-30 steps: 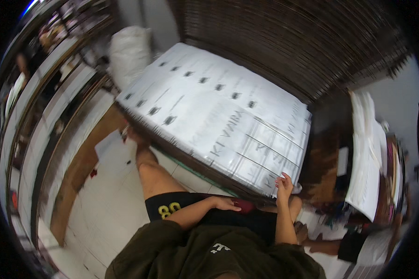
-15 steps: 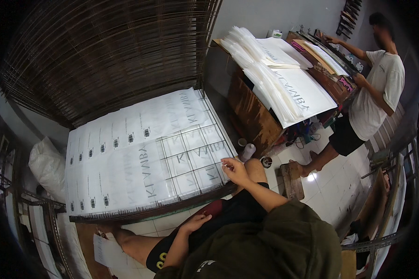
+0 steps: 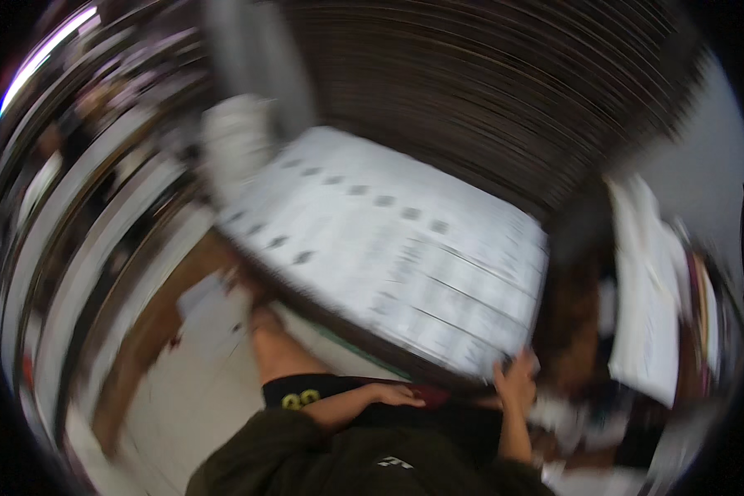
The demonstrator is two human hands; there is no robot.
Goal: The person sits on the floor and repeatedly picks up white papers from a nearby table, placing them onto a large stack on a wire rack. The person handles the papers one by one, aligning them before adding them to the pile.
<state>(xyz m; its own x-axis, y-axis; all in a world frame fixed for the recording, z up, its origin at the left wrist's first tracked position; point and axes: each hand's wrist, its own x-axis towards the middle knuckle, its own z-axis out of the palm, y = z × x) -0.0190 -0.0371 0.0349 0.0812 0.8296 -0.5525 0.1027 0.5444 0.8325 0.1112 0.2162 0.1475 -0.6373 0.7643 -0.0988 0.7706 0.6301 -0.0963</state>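
My left hand [image 3: 398,395] lies on my lap with its fingers stretched out and nothing visible in it. My right hand [image 3: 517,382] is raised at the near right corner of the wire drying rack [image 3: 339,321]. Motion smears its fingers, so whether they touch or grip the rack's edge is unclear. Printed white sheets [image 3: 331,215] cover most of the rack's top layer, overlapping one another, with dark square marks and grey lettering. Toward the right, dark wires cross the translucent sheets.
Behind the sheets stand raised wire tiers [image 3: 488,91]. A white sack [image 3: 238,140] is at the far left corner. Stacked white sheets [image 3: 645,306] stand on the right. Shelving [image 3: 83,273] fills the left side, and a loose sheet [image 3: 211,310] lies on the floor.
My view has swung left, bringing the left shelving into sight and shifting the rack rightward in the picture. The co-worker is no longer discernible. My left hand stays on my lap.
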